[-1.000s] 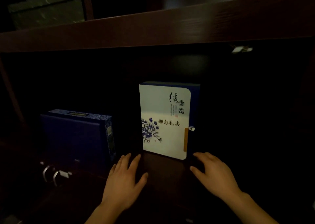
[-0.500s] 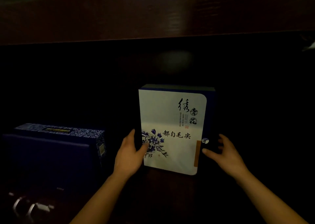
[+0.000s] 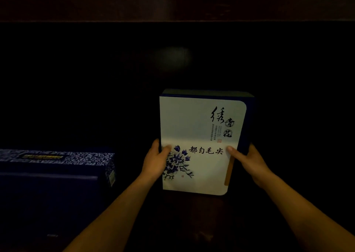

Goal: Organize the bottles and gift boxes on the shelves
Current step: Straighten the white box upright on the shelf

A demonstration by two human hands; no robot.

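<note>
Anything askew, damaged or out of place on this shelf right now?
Nothing stands out. The white gift box stands upright, gripped at its sides by the left hand and right hand. The dark blue box sits apart to its left. The shelf is too dark to judge the rest.

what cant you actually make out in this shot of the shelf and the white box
Head view, the only one:
- Back of the shelf bay: lost in darkness.
- White gift box: its back is hidden by its own front; the small print is too tiny to read.
- Left hand and right hand: the fingers behind the box are hidden by it.
- Dark blue box: cut off by the left edge; its gold label is blurred.
</note>
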